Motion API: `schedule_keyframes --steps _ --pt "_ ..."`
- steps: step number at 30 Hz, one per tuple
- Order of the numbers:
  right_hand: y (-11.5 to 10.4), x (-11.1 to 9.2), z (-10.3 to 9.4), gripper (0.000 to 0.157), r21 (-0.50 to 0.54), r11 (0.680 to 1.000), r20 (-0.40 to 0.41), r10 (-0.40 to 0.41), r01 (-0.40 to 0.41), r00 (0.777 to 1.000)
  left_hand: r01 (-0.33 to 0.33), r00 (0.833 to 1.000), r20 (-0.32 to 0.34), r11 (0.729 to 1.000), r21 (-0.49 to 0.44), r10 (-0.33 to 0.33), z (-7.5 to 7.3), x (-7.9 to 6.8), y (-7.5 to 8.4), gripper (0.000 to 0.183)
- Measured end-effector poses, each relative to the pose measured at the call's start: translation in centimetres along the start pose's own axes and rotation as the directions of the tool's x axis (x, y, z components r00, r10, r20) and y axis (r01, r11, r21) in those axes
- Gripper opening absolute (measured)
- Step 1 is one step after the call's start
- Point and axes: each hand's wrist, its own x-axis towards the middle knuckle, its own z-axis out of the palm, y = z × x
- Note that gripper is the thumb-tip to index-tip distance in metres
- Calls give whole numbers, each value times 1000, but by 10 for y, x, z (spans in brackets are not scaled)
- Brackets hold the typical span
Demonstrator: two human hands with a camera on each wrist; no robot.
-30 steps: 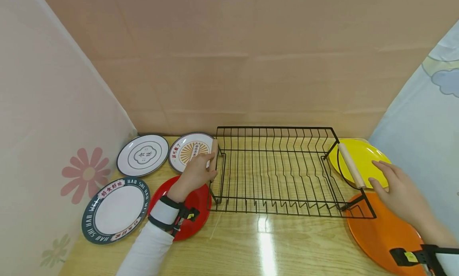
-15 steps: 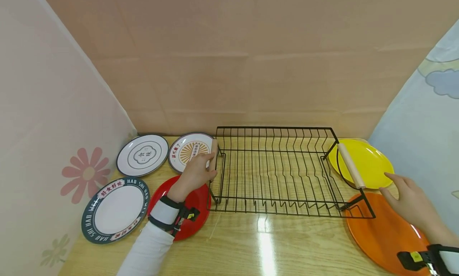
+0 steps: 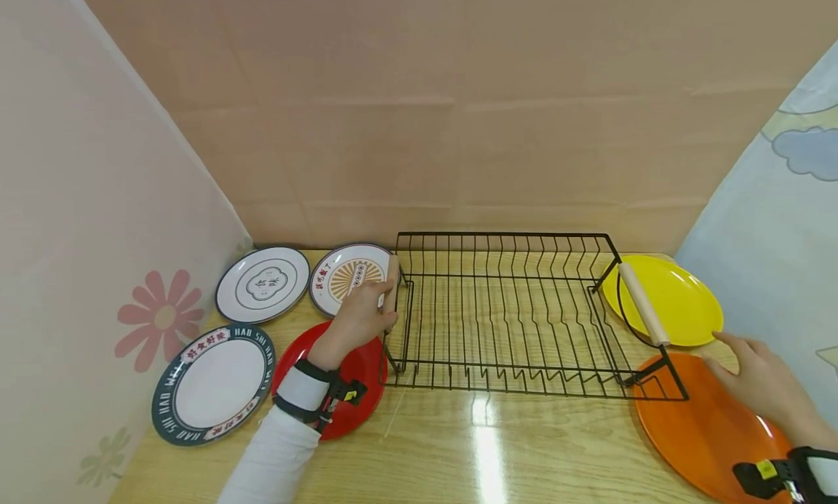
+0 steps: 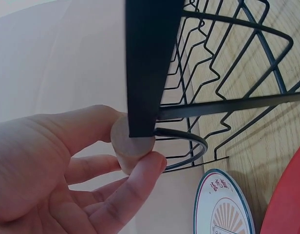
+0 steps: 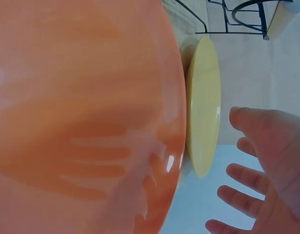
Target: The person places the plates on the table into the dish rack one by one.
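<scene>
A black wire dish rack (image 3: pixel 500 234) with wooden handles stands on the table. My left hand (image 3: pixel 356 315) grips its left wooden handle (image 4: pixel 132 151); thumb and fingers wrap around it in the left wrist view. My right hand (image 3: pixel 766 384) hovers over the orange plate (image 3: pixel 687 431), fingers spread and holding nothing. Its shadow-like reflection shows on that plate in the right wrist view. Just ahead of these fingertips lies a yellow plate (image 3: pixel 687 300), partly behind the rack's right handle (image 3: pixel 644 304).
Under my left forearm lies a red plate (image 3: pixel 360 388). Farther left are a green-rimmed white plate (image 3: pixel 219 384) and a white plate with a grey emblem (image 3: pixel 263 284). A sunburst-patterned plate (image 3: pixel 340 275) sits behind my left hand. A cloth-covered wall (image 3: pixel 458 126) closes off the back.
My right hand has moved right and a little toward me, away from the rack's right handle and off the yellow plate. The left hand and the rack have stayed in place.
</scene>
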Motion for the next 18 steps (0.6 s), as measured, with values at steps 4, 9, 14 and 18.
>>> schedule_keyframes --steps 4,9,14,18 --pt "11 1 5 62 -18 1000 24 5 -5 1000 -2 1000 -3 1000 -1 2 1 0 0 54" --pt "27 2 11 62 -37 999 57 30 -28 998 -9 1000 -10 1000 2 9 1 0 0 53" --pt "40 2 16 60 -60 996 118 74 -67 990 -7 1000 -14 1000 -2 7 1 0 0 54" --pt "46 0 17 61 -68 993 195 112 -101 974 0 1000 -14 1000 -10 0 0 0 0 54"
